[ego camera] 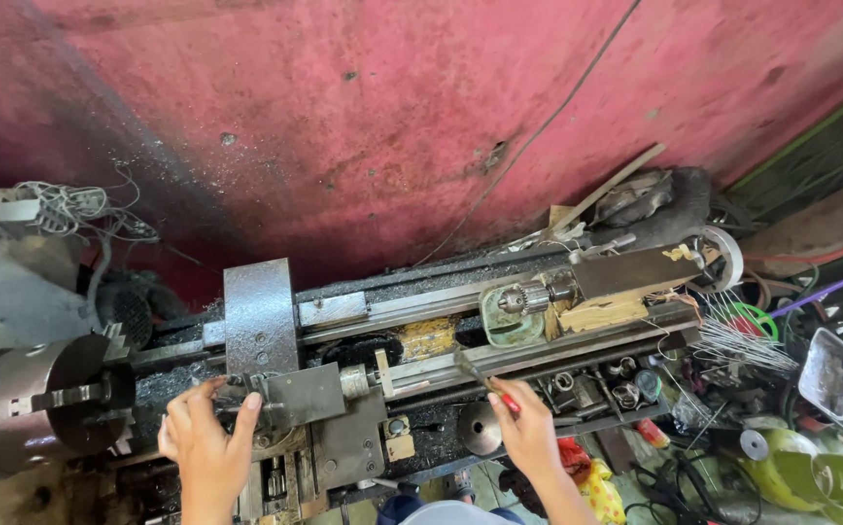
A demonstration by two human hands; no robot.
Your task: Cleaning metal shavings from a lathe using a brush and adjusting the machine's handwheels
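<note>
- Nearest you, your left hand (209, 437) curls over the lathe's tool post (290, 397), fingers touching it.
- Beside it, your right hand (526, 428) grips a red-handled brush (484, 379) over the bed rails (538, 348).
- Farther left sits the chuck (47, 399); farther right, the tailstock (625, 272).

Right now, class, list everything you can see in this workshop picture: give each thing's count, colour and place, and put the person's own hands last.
Lathe: one, grey and grimy, across the middle.
Chuck: one, dark steel, far left end.
Drill chuck: one, silver, right of centre on the lathe.
Wall: one, red, behind the lathe.
Wire bundle: one, silver, right side.
Tangled wires: one clump, grey, upper left.
Brush: one, red handle, in the right hand.
Left hand: one, on the lathe's tool holder.
Right hand: one, gripping the brush.
</note>
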